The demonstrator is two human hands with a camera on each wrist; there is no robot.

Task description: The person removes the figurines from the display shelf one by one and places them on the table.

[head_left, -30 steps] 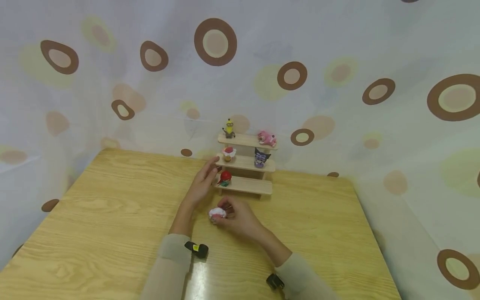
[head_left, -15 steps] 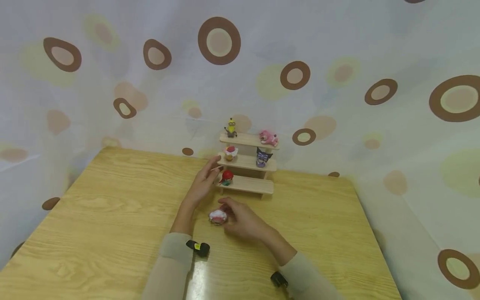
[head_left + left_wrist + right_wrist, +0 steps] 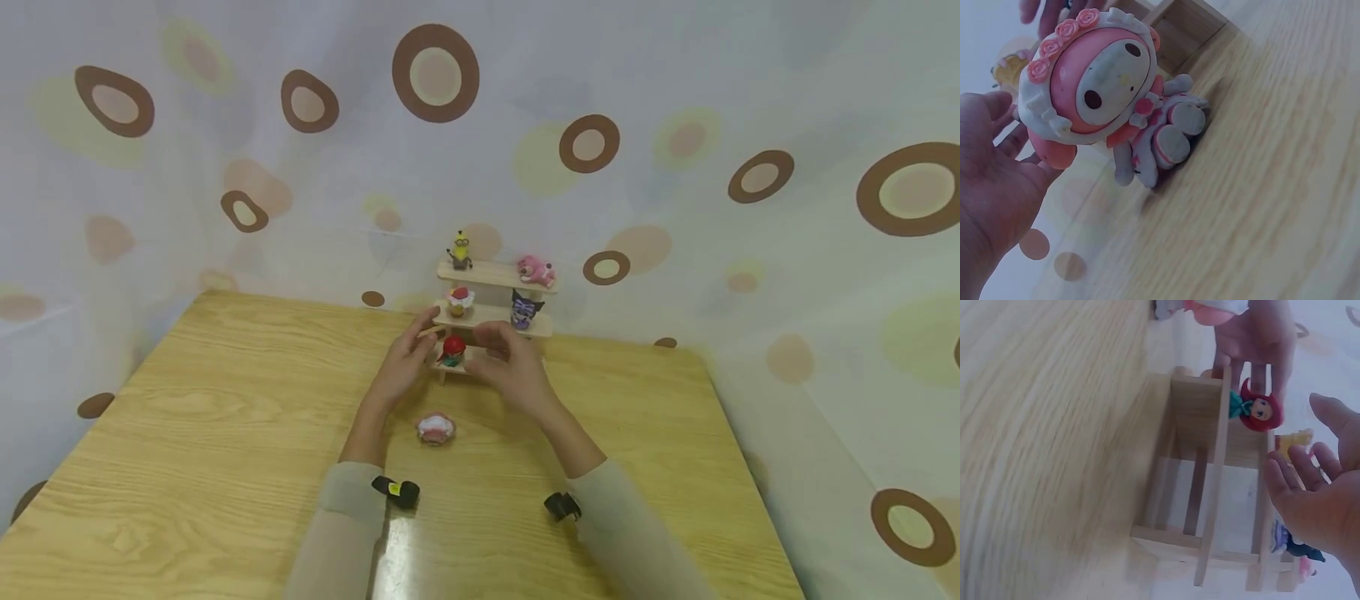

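Thumb and fingers of the right hand are apart, holding nothing, before the three-tier pale wooden stand; those of the left hand, also apart, are at its left edge. Near the right fingertips, a red-haired, green-bodied figurine sits low at that edge. A pink-and-white, rose-hooded figurine sits on the wood-grain table, before the stand's front left corner.
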